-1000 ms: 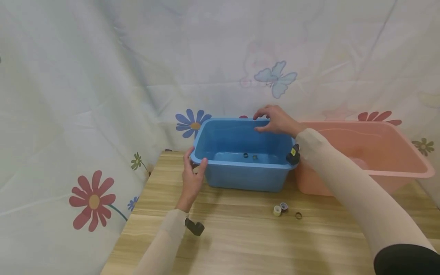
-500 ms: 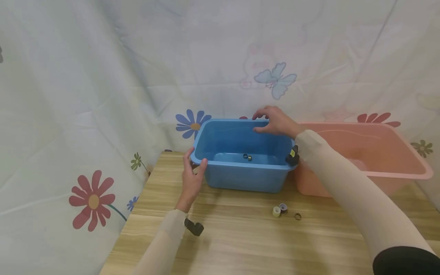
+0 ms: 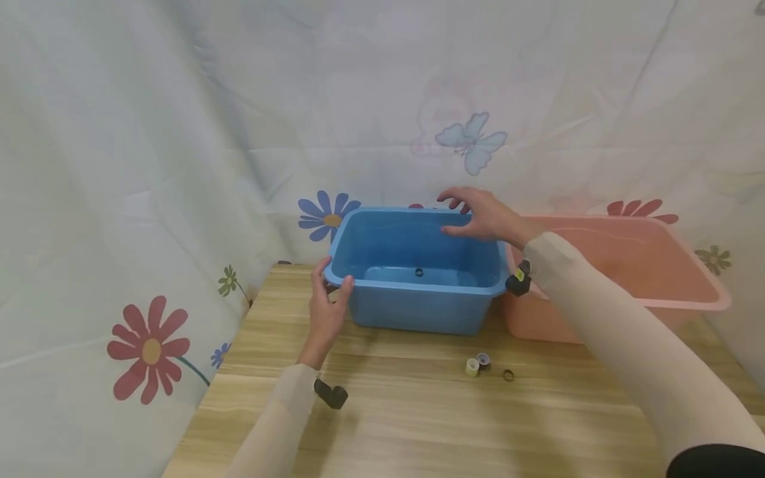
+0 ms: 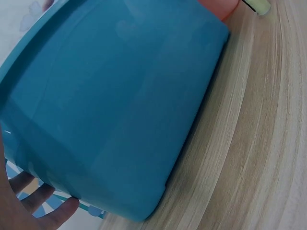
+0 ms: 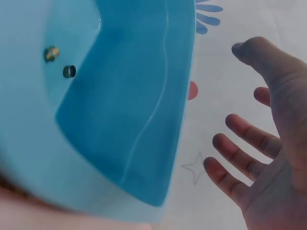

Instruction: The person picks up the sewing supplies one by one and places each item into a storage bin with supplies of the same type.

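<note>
A blue plastic tub [image 3: 418,305] stands on the wooden table. My left hand [image 3: 325,315] holds its front left corner, the thumb on the front side and the fingers round the left end. In the left wrist view, fingertips [image 4: 64,211] touch the tub's outer wall. Over the tub's back right part hovers my right hand [image 3: 481,216], fingers apart and loosely bent, holding nothing. On the tub's floor lie a small dark ring [image 5: 69,71] and a small gold-coloured piece [image 5: 51,53]. The front wall hides the gold-coloured piece in the head view.
A pink tub [image 3: 651,265] stands against the blue one's right side, under my right forearm. In front lie a small cream roll [image 3: 472,366], a small lavender-rimmed roll [image 3: 483,361] and a dark ring [image 3: 508,375]. A printed curtain [image 3: 358,99] hangs close behind.
The gold-coloured piece in the tub has shifted left and toward the front wall, out of the head view. My right hand has drifted slightly right relative to the tub. The left hand keeps its place.
</note>
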`<state>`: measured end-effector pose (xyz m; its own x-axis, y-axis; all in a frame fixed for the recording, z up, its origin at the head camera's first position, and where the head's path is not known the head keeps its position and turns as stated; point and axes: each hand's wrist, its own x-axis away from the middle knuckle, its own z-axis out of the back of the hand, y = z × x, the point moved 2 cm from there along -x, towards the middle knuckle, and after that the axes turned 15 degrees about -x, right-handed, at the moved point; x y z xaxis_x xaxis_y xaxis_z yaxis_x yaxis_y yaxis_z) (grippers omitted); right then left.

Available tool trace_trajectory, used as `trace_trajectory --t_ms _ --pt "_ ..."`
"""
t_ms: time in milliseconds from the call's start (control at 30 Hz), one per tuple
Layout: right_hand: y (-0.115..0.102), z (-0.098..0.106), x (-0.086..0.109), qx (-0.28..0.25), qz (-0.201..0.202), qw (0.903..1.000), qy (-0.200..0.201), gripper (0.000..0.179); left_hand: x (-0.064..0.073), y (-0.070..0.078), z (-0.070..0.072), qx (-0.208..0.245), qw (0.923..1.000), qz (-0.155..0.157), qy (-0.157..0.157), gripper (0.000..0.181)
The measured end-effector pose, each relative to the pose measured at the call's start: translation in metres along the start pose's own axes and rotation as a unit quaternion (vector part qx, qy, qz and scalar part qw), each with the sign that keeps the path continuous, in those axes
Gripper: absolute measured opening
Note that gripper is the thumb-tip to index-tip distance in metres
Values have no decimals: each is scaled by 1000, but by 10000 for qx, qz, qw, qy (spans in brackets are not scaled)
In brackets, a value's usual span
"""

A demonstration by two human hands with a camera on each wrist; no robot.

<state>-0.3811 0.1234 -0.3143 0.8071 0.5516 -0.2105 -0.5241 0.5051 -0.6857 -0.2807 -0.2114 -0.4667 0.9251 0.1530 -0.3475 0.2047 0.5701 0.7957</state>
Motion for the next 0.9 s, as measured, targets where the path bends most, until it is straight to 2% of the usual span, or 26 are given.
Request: trace_trajectory --t_ms 100,300,400,700,900 --pt "-3 3 7 -34 52 9999 -80 72 2 6 2 -18 10000 40 -49 64" --pt "-8 8 27 -162 101 9998 -30 81 11 36 14 -70 9999 -73 -51 63" --pt "-9 12 38 -196 183 9996 24 82 12 42 16 -77 9999 -107 -37 63" --pt "-5 17 70 -250 589 9977 206 85 12 37 13 -62 9999 -97 -38 63" --pt "-1 19 91 -624 191 9977 204 88 2 8 2 -13 10000 -13 23 65"
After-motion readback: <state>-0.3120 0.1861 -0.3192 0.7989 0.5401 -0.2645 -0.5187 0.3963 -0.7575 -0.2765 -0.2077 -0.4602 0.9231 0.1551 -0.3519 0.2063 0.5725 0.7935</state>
